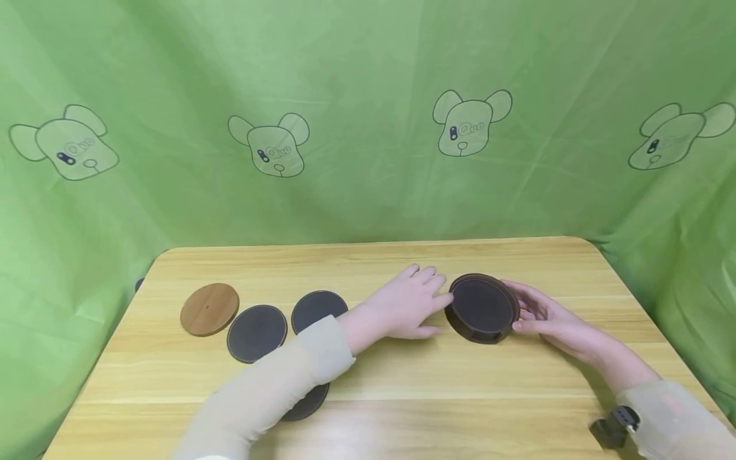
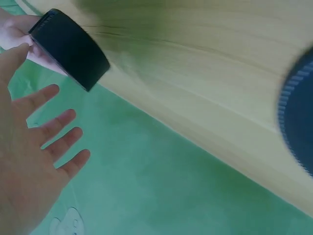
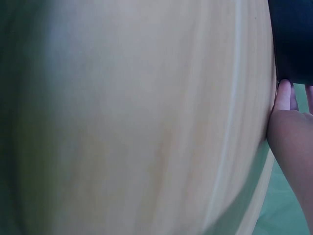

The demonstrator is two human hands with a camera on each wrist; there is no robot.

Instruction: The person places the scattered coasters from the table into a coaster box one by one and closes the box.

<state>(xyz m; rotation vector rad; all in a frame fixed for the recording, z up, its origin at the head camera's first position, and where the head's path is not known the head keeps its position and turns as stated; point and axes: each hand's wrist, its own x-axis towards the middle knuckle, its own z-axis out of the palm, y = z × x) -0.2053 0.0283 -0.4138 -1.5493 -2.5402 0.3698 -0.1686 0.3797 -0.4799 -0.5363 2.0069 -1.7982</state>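
Observation:
A round dark-brown coaster holder (image 1: 482,306) with a black disc inside its rim is at the right of the table in the head view. My right hand (image 1: 543,319) holds its right side, thumb in front and fingers behind. The right wrist view catches the holder's dark side (image 3: 296,41) with the thumb against it. My left hand (image 1: 411,303) is just left of the holder, fingers spread and palm down, holding nothing. In the left wrist view those spread fingers stand apart from the holder (image 2: 71,49).
Left of the holder lie a brown wooden disc (image 1: 209,309) and black round coasters, one beside it (image 1: 257,333), one farther back (image 1: 318,309) and one partly under the left sleeve (image 1: 308,404). A green curtain (image 1: 368,191) hangs behind the wooden table (image 1: 402,402).

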